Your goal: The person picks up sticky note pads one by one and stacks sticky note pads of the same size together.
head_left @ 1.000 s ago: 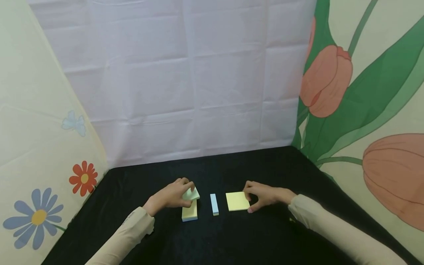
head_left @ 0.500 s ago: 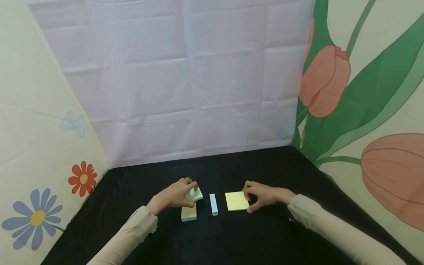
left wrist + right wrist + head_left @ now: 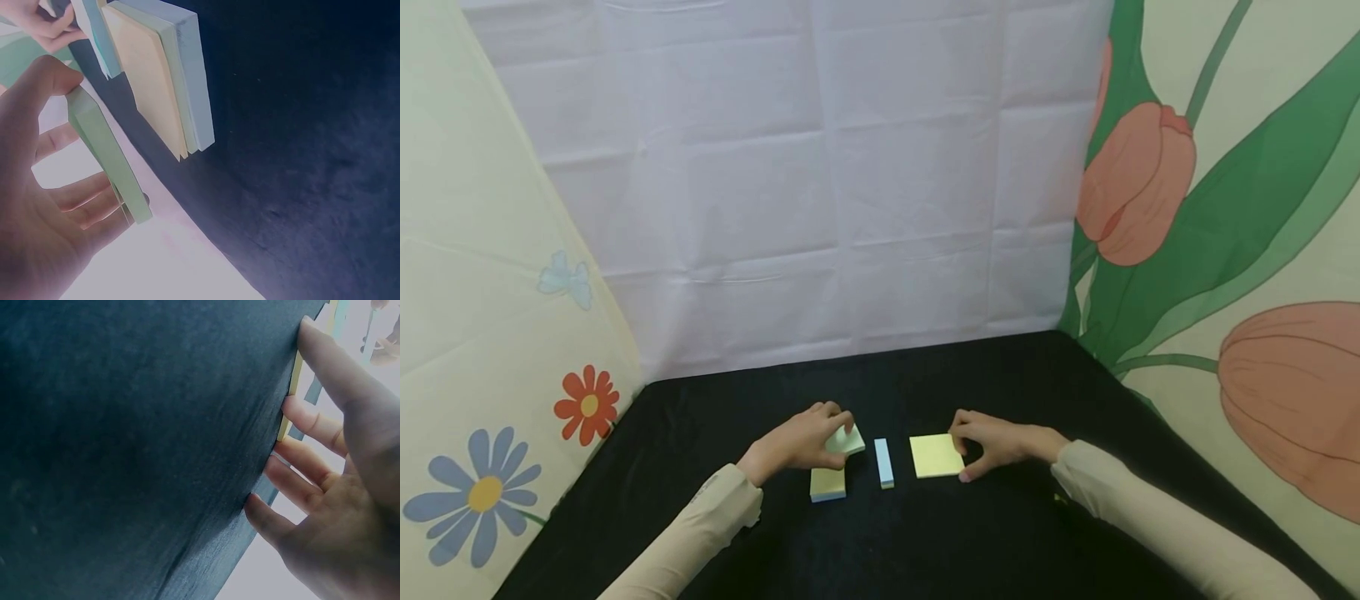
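Observation:
My left hand (image 3: 803,438) holds a pale green sticky note pad (image 3: 848,441) between thumb and fingers. In the left wrist view the green pad (image 3: 112,156) is raised and tilted, clear of the table. Just below it in the head view lies a thicker stack of sticky notes (image 3: 827,482), yellowish on top with a blue bottom layer. My right hand (image 3: 996,440) grips the right side of a square yellow sticky note pad (image 3: 935,456) lying flat, thumb at the near corner, fingers toward the far one. In the right wrist view only the pad's thin yellow edge (image 3: 294,381) shows clearly.
A narrow light blue pad (image 3: 883,462) with a yellowish base lies between the two hands. All of it rests on a black cloth (image 3: 880,542). A white sheet (image 3: 820,183) hangs behind the table, with flower-printed panels on both sides.
My left hand has shifted right with the green pad, uncovering more of the thick stack's top. My right hand and the yellow pad have stayed in place.

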`<state>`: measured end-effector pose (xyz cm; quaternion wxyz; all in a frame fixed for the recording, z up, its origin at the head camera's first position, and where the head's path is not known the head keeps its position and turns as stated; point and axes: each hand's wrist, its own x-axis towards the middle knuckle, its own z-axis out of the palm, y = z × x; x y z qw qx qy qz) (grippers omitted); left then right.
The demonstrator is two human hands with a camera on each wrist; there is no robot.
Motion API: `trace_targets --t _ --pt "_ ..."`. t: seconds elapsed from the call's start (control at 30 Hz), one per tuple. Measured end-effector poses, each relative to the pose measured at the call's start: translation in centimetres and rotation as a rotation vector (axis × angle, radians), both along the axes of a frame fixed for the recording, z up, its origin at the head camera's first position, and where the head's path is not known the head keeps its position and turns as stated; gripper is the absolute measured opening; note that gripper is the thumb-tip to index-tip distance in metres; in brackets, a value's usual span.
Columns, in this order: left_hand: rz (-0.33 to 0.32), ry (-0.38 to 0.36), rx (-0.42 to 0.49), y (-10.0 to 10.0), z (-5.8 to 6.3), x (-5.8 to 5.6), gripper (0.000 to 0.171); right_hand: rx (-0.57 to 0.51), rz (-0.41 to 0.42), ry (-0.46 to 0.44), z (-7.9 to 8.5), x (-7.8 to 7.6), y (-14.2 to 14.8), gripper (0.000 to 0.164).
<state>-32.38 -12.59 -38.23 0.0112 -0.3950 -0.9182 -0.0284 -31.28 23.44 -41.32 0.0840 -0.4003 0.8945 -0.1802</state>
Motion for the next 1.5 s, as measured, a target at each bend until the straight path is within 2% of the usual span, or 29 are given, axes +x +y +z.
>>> trace_targets --t 0.43,0.9,1.13,1.5 --pt "-0.048 0.0 0.011 1.1 -0.3 0.4 0.039 0.006 -0.017 -0.012 0.1 0.1 -0.2 0.033" --pt "-0.055 0.01 0.017 1.8 -0.4 -0.1 0.041 0.005 -0.032 -0.02 0.1 0.1 -0.1 0.034" --pt "-0.078 0.014 0.022 2.2 -0.5 -0.3 0.04 -0.003 -0.031 -0.024 0.3 0.3 -0.1 0.033" --pt "-0.088 -0.011 0.012 3.4 -0.5 -0.2 0.039 -0.007 -0.042 -0.045 0.1 0.2 -0.1 0.033"
